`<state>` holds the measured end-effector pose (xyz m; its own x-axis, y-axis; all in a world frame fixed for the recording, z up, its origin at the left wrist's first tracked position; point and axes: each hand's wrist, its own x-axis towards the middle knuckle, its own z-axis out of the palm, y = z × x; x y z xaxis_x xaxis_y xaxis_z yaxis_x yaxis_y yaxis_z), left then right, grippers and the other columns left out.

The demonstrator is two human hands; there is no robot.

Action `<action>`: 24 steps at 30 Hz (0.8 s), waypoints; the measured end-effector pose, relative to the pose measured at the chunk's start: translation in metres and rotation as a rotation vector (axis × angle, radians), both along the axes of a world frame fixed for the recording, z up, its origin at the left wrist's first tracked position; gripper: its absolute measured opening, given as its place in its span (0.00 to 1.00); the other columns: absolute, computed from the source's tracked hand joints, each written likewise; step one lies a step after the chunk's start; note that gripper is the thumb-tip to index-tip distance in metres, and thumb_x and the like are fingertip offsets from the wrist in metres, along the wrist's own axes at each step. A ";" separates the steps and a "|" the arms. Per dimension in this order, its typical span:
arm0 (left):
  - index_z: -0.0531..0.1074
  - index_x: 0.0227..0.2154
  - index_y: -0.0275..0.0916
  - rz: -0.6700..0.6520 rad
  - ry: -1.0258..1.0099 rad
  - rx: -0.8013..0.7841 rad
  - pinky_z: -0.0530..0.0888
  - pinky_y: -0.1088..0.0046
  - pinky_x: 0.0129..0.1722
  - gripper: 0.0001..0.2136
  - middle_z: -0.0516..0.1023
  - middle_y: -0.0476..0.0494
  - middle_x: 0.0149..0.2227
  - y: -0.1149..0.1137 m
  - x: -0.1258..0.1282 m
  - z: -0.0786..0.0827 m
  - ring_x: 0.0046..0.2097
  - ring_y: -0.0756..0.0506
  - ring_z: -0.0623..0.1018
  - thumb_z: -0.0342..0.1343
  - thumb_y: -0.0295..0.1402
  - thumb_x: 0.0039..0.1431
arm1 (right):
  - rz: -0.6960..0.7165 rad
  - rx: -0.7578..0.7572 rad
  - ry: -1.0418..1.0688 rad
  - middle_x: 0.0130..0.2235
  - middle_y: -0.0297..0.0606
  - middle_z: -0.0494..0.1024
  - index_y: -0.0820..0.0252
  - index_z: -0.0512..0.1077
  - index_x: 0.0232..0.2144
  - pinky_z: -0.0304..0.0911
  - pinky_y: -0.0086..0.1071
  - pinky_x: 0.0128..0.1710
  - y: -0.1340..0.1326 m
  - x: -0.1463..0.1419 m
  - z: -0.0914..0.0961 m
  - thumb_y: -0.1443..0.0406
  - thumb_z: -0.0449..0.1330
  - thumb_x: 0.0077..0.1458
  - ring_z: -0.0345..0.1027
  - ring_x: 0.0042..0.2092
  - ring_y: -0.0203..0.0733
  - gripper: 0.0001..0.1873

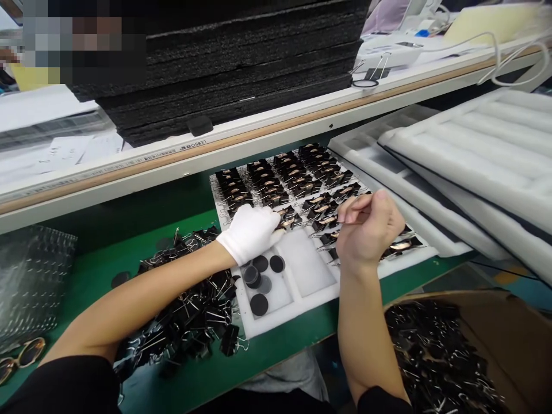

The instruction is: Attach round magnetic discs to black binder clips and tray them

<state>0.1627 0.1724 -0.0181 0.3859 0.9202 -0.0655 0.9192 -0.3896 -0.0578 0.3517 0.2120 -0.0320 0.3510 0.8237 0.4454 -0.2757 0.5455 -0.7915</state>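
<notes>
My left hand (252,231), in a white glove, is closed over the middle of a white foam tray (276,325), right beside a row of black binder clips (288,218). Its fingertips are partly hidden, so what they grip does not show. My bare right hand (370,227) hovers over the tray's right part with fingers curled in; anything inside them is hidden. Binder clips holding thin tan-edged pieces stand in the tray's compartments. Several dark round discs (259,305) lie in the near left compartment. Loose binder clips (190,322) are heaped left of the tray, under my left forearm.
A tall stack of black foam sheets (241,63) stands on the shelf behind. White foam trays (483,155) are piled at right. A round container of binder clips (435,345) sits at lower right. Eyeglasses (30,352) and clear plastic trays (30,282) lie at left.
</notes>
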 end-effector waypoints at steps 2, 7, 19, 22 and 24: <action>0.79 0.37 0.36 0.016 0.002 -0.046 0.68 0.62 0.35 0.16 0.80 0.36 0.33 0.003 0.002 0.004 0.38 0.35 0.82 0.51 0.43 0.68 | -0.003 -0.007 -0.004 0.15 0.26 0.60 0.56 0.68 0.19 0.53 0.30 0.19 0.000 0.000 0.000 0.56 0.61 0.63 0.56 0.17 0.33 0.22; 0.79 0.39 0.35 0.042 0.028 -0.100 0.70 0.62 0.34 0.16 0.81 0.35 0.35 0.006 0.010 0.011 0.38 0.34 0.83 0.51 0.42 0.68 | -0.011 -0.011 -0.008 0.15 0.26 0.60 0.56 0.68 0.18 0.53 0.29 0.18 0.001 0.001 0.000 0.56 0.61 0.63 0.56 0.17 0.32 0.22; 0.78 0.39 0.36 0.029 0.039 -0.014 0.69 0.63 0.32 0.18 0.80 0.36 0.34 0.011 0.008 0.005 0.35 0.35 0.82 0.48 0.43 0.70 | 0.016 0.000 0.021 0.15 0.26 0.61 0.56 0.69 0.19 0.53 0.30 0.18 -0.001 0.001 0.002 0.57 0.62 0.63 0.56 0.17 0.32 0.22; 0.77 0.39 0.36 0.021 0.036 -0.004 0.70 0.62 0.35 0.17 0.81 0.35 0.36 0.010 0.009 0.007 0.36 0.35 0.82 0.49 0.43 0.70 | 0.006 -0.010 0.016 0.15 0.26 0.60 0.56 0.68 0.19 0.53 0.29 0.19 0.000 0.002 0.001 0.57 0.62 0.63 0.56 0.17 0.32 0.22; 0.77 0.38 0.36 0.024 0.037 -0.004 0.70 0.61 0.36 0.17 0.81 0.35 0.36 0.006 0.008 0.008 0.37 0.35 0.82 0.49 0.43 0.70 | -0.006 -0.018 -0.001 0.15 0.26 0.60 0.56 0.67 0.19 0.53 0.29 0.19 0.000 0.002 0.001 0.56 0.61 0.64 0.56 0.17 0.32 0.22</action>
